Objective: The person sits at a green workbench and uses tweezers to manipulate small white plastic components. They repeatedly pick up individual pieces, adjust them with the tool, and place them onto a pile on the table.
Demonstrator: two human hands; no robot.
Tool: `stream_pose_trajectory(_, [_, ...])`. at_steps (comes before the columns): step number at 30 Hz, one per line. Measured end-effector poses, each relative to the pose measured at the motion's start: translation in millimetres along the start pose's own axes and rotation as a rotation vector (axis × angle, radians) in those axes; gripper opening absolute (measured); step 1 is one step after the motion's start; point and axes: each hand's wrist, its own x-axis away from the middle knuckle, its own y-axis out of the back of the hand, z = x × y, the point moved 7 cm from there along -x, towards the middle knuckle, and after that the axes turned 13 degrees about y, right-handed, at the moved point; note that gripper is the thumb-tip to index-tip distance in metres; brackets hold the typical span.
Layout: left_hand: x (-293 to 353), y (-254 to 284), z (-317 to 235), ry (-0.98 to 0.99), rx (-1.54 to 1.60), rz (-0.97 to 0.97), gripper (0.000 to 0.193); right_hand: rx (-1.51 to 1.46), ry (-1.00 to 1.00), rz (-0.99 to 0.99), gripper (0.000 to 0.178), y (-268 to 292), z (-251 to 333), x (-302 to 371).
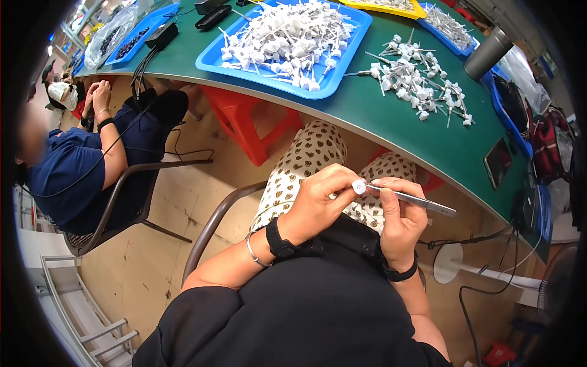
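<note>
Left hand (318, 205): fingers curled tight around a small white part (359, 186), pinched at the fingertips above the lap. Right hand (400, 217): fingers closed on metal tweezers (416, 200), whose tip meets the white part while the shaft points out to the right. Surroundings: green table (379, 116) beyond the knees, bearing a blue tray (214, 61) heaped with white parts, a loose pile (419, 79) of the same to its right, and a phone (497, 162) near the table edge; a seated person (73, 171) at far left.
</note>
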Motion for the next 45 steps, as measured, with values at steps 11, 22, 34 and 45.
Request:
stream_pose_trajectory(11, [3.1,0.3,3.6,-0.018,-0.014,-0.047,0.008,0.149,0.047,0.015,0.009,-3.6,1.1,0.9])
stream_pose_trajectory(22, [4.4,-1.3,8.4,0.007,-0.016,-0.012,0.008,0.217,0.08,0.069,0.008,-4.3,3.9,-0.3])
stream_pose_trajectory(34, [3.9,-1.3,9.2,0.0,-0.021,0.008,0.007,0.166,0.049,0.048,0.009,-5.1,1.6,0.1])
stream_pose_trajectory(45, [4.0,-2.7,10.3,-0.038,-0.043,0.016,0.008,0.166,0.02,0.053,0.009,-3.9,0.0,-0.2])
